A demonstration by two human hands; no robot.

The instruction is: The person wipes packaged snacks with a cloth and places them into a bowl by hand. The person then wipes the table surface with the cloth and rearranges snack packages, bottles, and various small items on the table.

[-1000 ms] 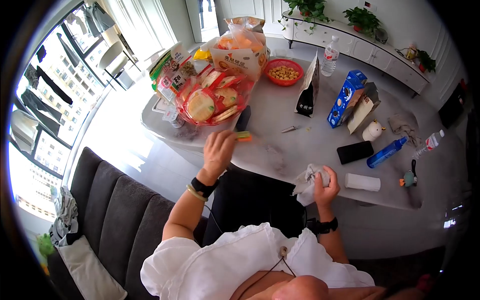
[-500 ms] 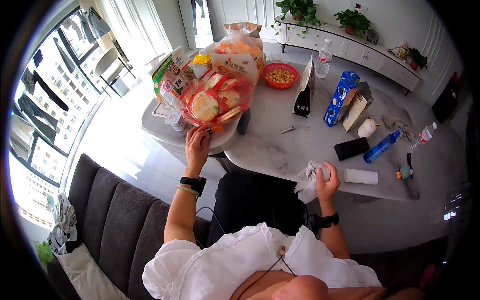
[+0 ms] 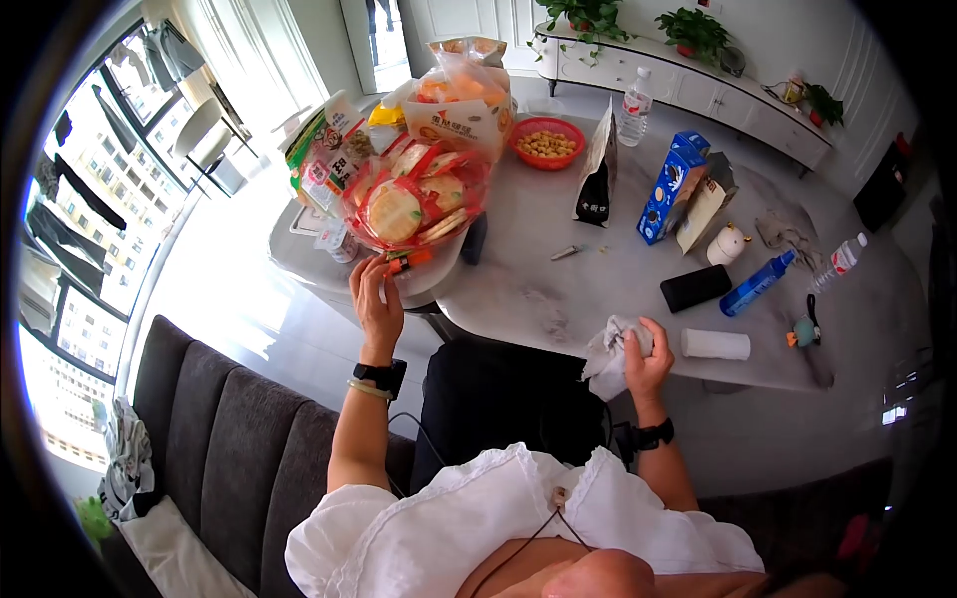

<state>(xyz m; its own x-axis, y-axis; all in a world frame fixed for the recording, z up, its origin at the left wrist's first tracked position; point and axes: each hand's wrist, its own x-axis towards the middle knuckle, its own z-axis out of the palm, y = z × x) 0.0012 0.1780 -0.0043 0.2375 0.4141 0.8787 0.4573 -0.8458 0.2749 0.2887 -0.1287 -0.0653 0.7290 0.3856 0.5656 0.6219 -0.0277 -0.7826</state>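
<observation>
My left hand is at the near left edge of the table, its fingers apart and beside a small orange object. That object lies just below a clear red-trimmed bag of round crackers; its kind is hard to make out. A crumpled whitish-grey cloth is gripped in my right hand, over the front table edge. To the right of this hand lies a white roll.
Snack bags crowd the table's left side, near a red basket of nuts. Further right are a blue box, a black case, a blue spray bottle and a water bottle. A dark sofa is behind on the left.
My left hand has drawn back slightly from the orange object, and its fingers have spread. My right hand still holds the cloth. The view has shifted a little.
</observation>
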